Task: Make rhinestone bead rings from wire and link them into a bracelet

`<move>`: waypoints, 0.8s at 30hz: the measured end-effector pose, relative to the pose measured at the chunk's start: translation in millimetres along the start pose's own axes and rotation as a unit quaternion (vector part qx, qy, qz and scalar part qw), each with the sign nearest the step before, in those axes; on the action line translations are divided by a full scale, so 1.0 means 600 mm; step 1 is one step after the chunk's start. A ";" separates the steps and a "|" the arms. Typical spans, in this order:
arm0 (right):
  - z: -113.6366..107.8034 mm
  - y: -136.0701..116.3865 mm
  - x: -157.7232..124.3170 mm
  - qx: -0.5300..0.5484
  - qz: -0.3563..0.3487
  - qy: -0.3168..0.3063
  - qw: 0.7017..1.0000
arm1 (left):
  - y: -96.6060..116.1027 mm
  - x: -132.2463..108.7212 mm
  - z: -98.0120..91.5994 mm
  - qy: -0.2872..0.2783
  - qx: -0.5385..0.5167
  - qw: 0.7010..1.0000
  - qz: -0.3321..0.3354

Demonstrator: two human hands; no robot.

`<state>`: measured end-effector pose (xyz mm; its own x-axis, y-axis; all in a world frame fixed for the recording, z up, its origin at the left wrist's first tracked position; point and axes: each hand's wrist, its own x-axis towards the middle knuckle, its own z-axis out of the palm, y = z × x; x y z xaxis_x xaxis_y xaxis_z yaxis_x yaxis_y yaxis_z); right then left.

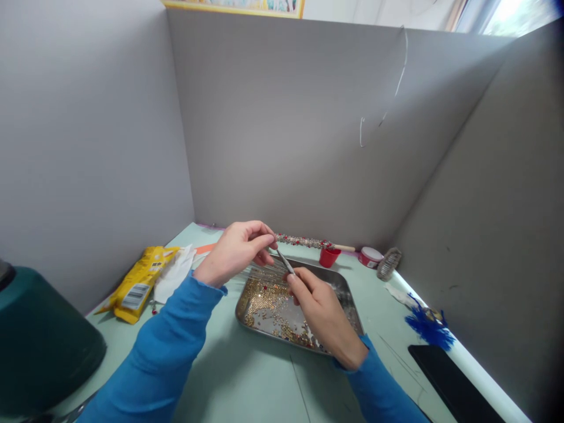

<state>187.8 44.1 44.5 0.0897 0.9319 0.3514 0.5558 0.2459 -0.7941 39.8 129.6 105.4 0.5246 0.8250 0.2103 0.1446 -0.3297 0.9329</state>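
Observation:
Above a metal tray (282, 337) of small gold beads (259, 302), my two hands come close together. My right hand (324, 311) grips a slim grey tool that looks like tweezers (285, 262), pointed up and to the left. At its tip, my left hand (247, 244) is pinched closed; whatever lies between thumb and forefinger is too small to make out. Fine clear strands (268, 273) stretch over the tray's left part below my left hand. Behind the tray, a bead-covered stick (304, 241) lies across a red cup (329, 257).
A yellow packet (141, 282) and white paper (174, 275) lie left, behind a dark green object (39, 341). On the right are a round red tub (370, 257), a grey brush-like thing (388, 264), blue threads (428, 326) and a black phone-like slab (453, 382). Grey panels (286, 129) enclose the table.

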 end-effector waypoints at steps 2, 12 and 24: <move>0.001 -0.001 0.000 -0.010 -0.005 0.004 1.000 | -0.001 0.000 -0.001 -0.003 0.002 1.000 0.003; 0.007 0.011 0.000 -0.097 -0.054 0.037 0.993 | -0.005 0.002 -0.003 -0.007 0.045 0.999 0.002; 0.013 0.014 -0.003 -0.186 -0.074 0.049 0.979 | -0.009 0.003 -0.002 0.013 0.119 0.993 -0.001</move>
<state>185.9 46.4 33.2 0.0533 0.8587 0.5097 0.8294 0.2462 -0.5015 38.9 133.6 101.0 0.5020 0.8367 0.2187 0.3411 -0.4240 0.8390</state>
